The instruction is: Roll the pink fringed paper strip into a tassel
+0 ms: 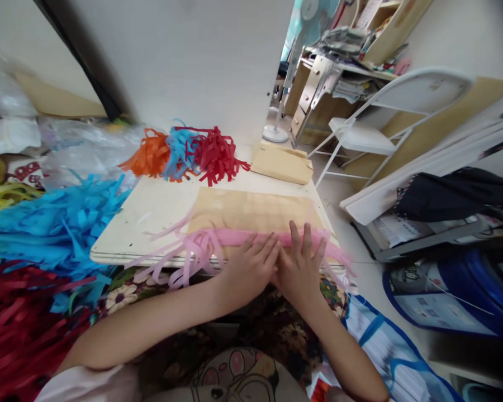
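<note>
A band of pink tissue paper (pixel 230 237) lies across the near part of a tan sheet (pixel 251 206), with loose fringe strips (pixel 201 251) spilling over the table edge at its left end and more strips at its right end. My left hand (pixel 251 265) rests flat on the band's middle, fingers stretched and close together. Beside it my right hand (pixel 299 268) presses on the band with fingers spread, its thumb side touching the left hand. Whatever lies directly under the palms is hidden.
The sheet is on a small white table (pixel 129 223). At its back are orange (pixel 151 153), light blue (pixel 180 151) and red (pixel 218 153) paper tassels and a tan box (pixel 281 163). Blue (pixel 67 223) and dark red fringe (pixel 29 318) pile at left. A white folding chair (pixel 362 137) stands right.
</note>
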